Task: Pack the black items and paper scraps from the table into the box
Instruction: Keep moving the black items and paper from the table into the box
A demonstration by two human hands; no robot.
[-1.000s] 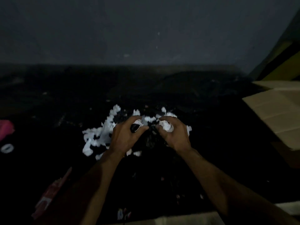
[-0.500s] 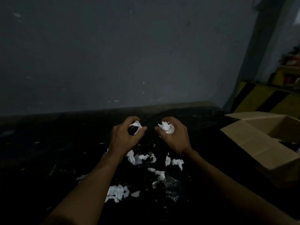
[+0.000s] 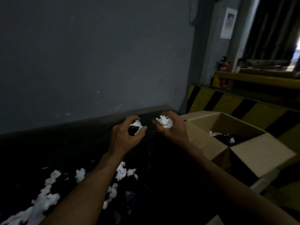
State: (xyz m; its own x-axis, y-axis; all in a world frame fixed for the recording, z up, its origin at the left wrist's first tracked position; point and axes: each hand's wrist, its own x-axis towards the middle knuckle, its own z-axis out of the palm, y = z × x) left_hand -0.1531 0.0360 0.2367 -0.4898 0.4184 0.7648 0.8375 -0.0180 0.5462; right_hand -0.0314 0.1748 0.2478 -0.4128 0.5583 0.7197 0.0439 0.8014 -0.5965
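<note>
- Both hands are raised above the dark tabletop (image 3: 68, 148), each with a fistful of stuff. The left hand (image 3: 125, 137) has its fingers (image 3: 132, 118) curled tight around a black item (image 3: 132, 129) plus a wad of white paper (image 3: 137, 124).
- The right hand (image 3: 172, 130) is clamped on a crumpled paper clump (image 3: 164, 122). It sticks out the top of the fist.
- The two fists sit close together with a small gap between them, not touching.
- The cardboard box (image 3: 240, 132) is just to the right of the right hand. It's open, and its near left flap (image 3: 202, 140) pokes out toward that wrist.
- Inside the box you can already see some dark stuff (image 3: 224, 138) and a few white scraps (image 3: 214, 133), sitting low down, so lots of room above them.
- The box's front flap (image 3: 261, 155) folds out and hangs past the tabletop's right edge.
- More paper scraps (image 3: 48, 198) are strewn over the tabletop at lower left, under and beside the left forearm, well apart from the box.
- The stretch of tabletop between hands and back edge looks pretty open, though it's really dark there.
- The tabletop butts up against a grey wall (image 3: 97, 54) at the back.
- A yellow-and-black striped barrier (image 3: 233, 103) runs right behind the box, boxing in that side.
</note>
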